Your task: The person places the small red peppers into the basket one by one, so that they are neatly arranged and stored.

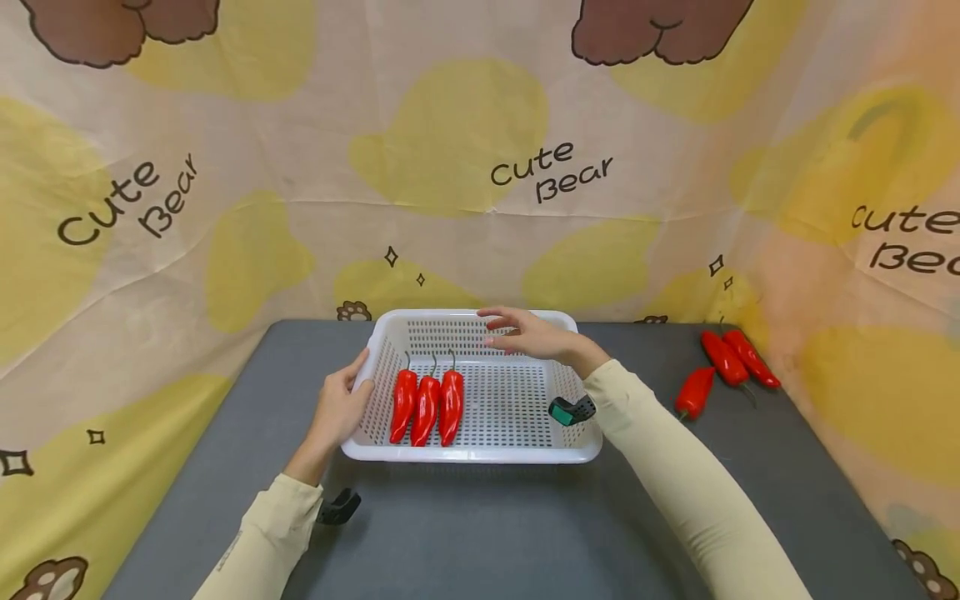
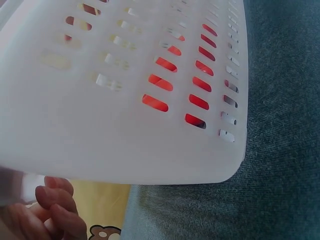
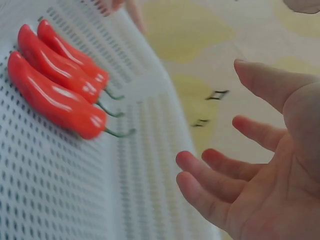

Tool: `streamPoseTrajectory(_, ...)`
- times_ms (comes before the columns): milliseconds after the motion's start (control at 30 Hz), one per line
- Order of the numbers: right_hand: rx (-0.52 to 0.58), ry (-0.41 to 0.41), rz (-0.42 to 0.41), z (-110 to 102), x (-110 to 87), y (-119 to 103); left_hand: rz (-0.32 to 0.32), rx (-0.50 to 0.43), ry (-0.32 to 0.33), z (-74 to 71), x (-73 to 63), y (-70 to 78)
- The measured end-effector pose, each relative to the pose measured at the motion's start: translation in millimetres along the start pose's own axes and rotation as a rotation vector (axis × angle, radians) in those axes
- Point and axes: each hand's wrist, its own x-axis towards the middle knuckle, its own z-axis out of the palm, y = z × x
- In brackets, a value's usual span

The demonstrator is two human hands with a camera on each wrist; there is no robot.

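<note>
lengthwise, basket [image 1: 472, 455] runs left to right

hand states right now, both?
Left hand: holding the white basket by its left rim.
Right hand: open, holding nothing.

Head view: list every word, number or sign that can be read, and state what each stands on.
"Cute Bear": on the cloth backdrop, at the left.
"Cute Bear": on the same cloth, near the middle.
"Cute Be...": on the same cloth, at the right, the rest cut off by the picture's edge.
Faint mark on the left sleeve: too small to tell whether it is text.
White basket and red peppers: no lettering visible.
</note>
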Motion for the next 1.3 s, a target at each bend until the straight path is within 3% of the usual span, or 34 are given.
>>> streamPoseTrajectory(200, -0.031, 0.07, -0.077, -23.4, -36.0, 0.4, 0.023, 0.011, 0.011, 2.0, 1.0, -0.6)
streamPoseTrajectory(467, -0.038, 0.158, -0.077, -47.4, -77.6, 18.5, 0.026, -0.018, -0.013, 3.2, 0.5, -0.6)
streamPoseTrajectory(600, -0.026, 0.186, -0.072, -55.2, -91.4, 24.3, 0.025, -0.017, 0.006, 0.1, 0.8, -1.5)
streamPoseTrajectory(967, -0.129, 0.26, -0.01, -73.7, -132.3, 45.1, 0.011, -0.03, -0.004, 3.6, -1.8, -3.8)
streamPoseTrajectory(1300, -0.131, 0.257, 0.082, -88.1, -161.0, 69.1, 0.025, -0.046, 0.002, 2.4, -1.2, -6.3)
